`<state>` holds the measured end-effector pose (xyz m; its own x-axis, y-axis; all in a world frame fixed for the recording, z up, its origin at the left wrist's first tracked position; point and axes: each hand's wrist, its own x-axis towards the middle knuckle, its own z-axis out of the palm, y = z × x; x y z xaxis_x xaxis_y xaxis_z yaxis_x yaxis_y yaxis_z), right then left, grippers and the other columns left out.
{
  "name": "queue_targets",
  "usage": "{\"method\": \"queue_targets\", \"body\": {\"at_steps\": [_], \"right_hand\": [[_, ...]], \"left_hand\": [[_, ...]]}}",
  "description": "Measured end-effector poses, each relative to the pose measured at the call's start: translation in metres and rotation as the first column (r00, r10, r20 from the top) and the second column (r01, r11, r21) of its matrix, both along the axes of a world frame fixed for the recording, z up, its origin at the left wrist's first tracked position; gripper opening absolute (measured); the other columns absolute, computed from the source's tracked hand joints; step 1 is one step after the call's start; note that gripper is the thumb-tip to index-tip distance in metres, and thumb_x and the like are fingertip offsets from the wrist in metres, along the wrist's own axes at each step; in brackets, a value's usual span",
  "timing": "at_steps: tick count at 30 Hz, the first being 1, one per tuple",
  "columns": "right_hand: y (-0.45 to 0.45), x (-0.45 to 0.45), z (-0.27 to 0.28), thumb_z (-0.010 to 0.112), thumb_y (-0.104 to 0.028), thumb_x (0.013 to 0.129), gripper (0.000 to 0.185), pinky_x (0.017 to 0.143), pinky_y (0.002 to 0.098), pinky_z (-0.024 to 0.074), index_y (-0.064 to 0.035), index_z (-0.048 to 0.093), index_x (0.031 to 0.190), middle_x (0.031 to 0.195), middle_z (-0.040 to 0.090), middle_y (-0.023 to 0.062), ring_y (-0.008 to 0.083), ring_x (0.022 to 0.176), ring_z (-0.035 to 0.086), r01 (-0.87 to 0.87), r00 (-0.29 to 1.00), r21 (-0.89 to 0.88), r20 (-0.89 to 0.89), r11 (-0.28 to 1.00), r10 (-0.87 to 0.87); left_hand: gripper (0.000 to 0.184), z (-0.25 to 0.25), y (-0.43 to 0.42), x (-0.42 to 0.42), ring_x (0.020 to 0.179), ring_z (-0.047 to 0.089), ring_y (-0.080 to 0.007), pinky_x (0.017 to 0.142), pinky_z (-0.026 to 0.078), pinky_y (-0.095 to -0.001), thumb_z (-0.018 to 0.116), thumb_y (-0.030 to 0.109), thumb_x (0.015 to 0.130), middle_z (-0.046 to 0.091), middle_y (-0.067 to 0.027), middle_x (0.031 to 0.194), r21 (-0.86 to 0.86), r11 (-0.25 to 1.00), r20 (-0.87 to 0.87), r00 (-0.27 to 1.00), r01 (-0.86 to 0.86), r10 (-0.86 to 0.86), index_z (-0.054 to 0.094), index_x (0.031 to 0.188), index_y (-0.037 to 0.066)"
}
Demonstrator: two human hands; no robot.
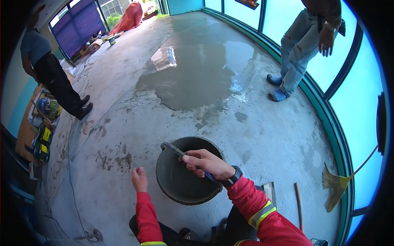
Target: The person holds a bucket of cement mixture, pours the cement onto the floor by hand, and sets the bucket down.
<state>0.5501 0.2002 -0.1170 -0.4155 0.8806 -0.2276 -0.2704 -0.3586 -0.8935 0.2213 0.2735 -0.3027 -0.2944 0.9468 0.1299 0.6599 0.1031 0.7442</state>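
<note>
A dark, cement-stained bucket (164, 180) hangs or stands just in front of my legs; I cannot tell whether its base touches the floor. Its inside is grey, and whatever is at the bottom is hard to make out. My right hand (207, 164), with a black watch at the wrist, is closed around the bucket handle (171, 148) above the opening. To the left of the bucket, apart from its rim, is my left hand (140, 178), its fingers curled in with nothing visible in them.
Wet grey screed (193, 78) covers the floor ahead. One person (297, 49) stands by the windows at right, another (53, 65) at left. A broom (336, 184) leans at right near a wooden stick (298, 205). Cables (70, 176) and tools lie along the left.
</note>
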Motion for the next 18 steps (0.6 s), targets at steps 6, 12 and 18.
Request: {"method": "queue_targets", "body": {"at_steps": [6,12,18], "right_hand": [[-0.0002,0.0004,0.0011,0.055,-0.034,0.097,0.031,0.046,0.0187,0.0317,-0.0039,0.055,0.09,0.07,0.044,-0.0054,0.0017,0.052,0.038,0.018,0.999,0.005,0.027,1.0,-0.018],[0.0006,0.0,-0.001,0.057,-0.036,0.096,0.032,0.046,0.0199,0.0321,-0.0057,0.054,0.086,0.069,0.044,-0.0052,0.0025,0.053,0.038,0.023,0.999,-0.012,-0.023,1.0,-0.023],[-0.0006,0.0002,0.0018,0.057,-0.035,0.096,0.031,0.046,0.0195,0.0325,-0.006,0.054,0.085,0.069,0.044,-0.0057,0.0021,0.053,0.038,0.02,0.999,-0.016,-0.027,1.0,-0.021]], "left_hand": [[0.033,-0.004,0.0008,-0.0024,0.095,0.061,-0.029,0.084,0.047,-0.0386,0.056,0.029,0.094,0.062,-0.0165,0.104,-0.005,1.0,0.007,1.0,-0.005,0.005,0.058,0.108,-0.001],[0.033,-0.0078,0.0028,-0.0061,0.094,0.061,-0.0287,0.084,0.047,-0.0382,0.056,0.029,0.095,0.062,-0.0165,0.102,0.009,1.0,0.013,1.0,0.013,-0.013,0.058,0.108,-0.001],[0.033,0.0013,-0.0005,-0.0014,0.093,0.061,-0.0288,0.084,0.048,-0.0375,0.056,0.028,0.094,0.063,-0.0172,0.104,0.0,1.0,0.011,1.0,0.002,-0.002,0.058,0.108,-0.001]]}}
